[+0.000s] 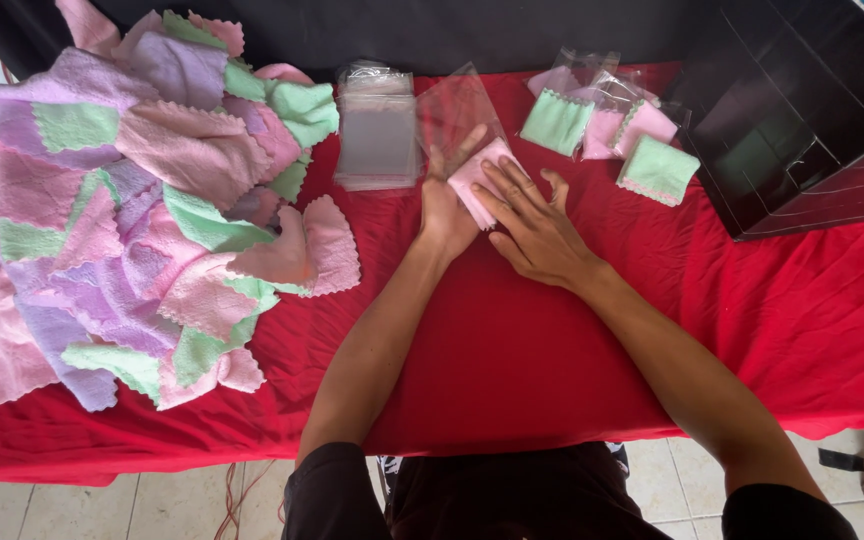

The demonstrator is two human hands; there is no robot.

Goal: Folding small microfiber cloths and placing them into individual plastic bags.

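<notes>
Both forearms are reaching forward over a red-draped worktop, the left hand and right hand lying flat with fingers stretched out, pressing rather than gripping a folded pink cloth. The cloth is small, soft and fleecy with a zigzag edge, sitting mid-worktop, its far end lying against a clear plastic bag. A heap of pink, lilac and green cloths is sprawling at left, bagged cloths lying at right.
</notes>
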